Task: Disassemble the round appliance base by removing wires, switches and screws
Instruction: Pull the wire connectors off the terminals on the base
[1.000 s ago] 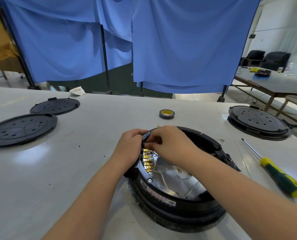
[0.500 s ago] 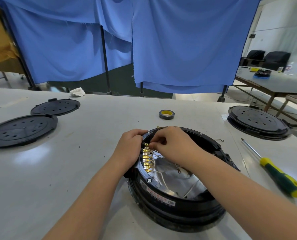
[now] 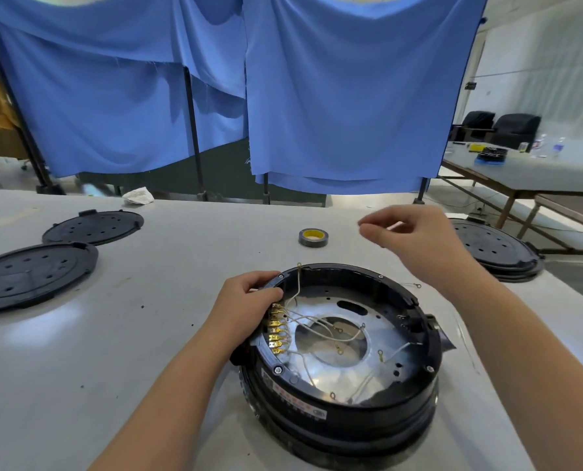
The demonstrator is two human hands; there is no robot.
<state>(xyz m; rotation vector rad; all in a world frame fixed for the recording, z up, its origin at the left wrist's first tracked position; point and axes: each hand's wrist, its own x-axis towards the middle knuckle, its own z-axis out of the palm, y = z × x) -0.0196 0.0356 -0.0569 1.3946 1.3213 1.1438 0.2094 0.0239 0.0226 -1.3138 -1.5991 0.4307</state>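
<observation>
The round black appliance base sits open side up on the white table, close in front of me. A row of gold terminals lines its left inner wall, and thin white wires run from them over the shiny metal plate. One wire end stands up over the far rim. A screw shows on the near-left rim. My left hand grips the left rim beside the terminals. My right hand hovers above the table behind the base, thumb and forefinger pinched; nothing is visible between them.
A roll of black tape lies behind the base. Two black round covers lie at the left. Another round unit stands at the right. A loose wire with a ring end lies beside the base.
My right hand has left the terminal row and risen up and to the right, clear of the base. My left hand stays on the rim.
</observation>
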